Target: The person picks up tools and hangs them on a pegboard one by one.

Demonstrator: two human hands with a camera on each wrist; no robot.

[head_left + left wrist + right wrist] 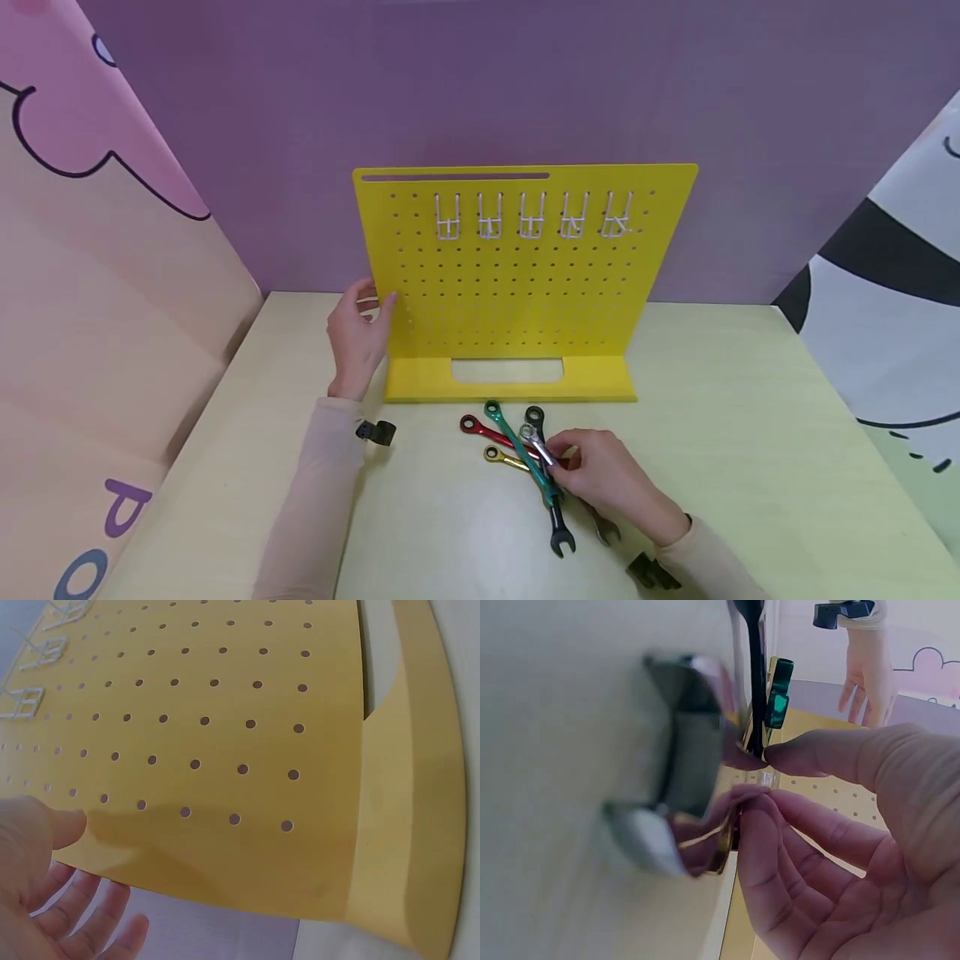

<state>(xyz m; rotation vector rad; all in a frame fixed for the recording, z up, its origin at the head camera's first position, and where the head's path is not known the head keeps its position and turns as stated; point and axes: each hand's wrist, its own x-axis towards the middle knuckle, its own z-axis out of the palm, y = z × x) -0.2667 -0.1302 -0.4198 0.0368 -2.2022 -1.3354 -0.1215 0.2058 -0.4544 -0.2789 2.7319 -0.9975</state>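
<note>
A yellow pegboard [517,292] stands upright on its base. My left hand [360,337] holds its left edge, the thumb on the front face and the other fingers around the edge. In front of the base, my right hand [603,475] pinches a silver combination wrench [536,442] between thumb and fingers. That wrench lies across a pile with a green wrench [513,437], a black wrench [558,525], a red wrench [487,431] and a gold wrench [504,457]. In the right wrist view, a blurred open jaw end is close to the camera.
A row of several white wire hooks [532,218] hangs along the upper pegboard. The pale table [750,417] meets a purple wall [517,83] behind the board. Side panels with cartoon prints flank the table.
</note>
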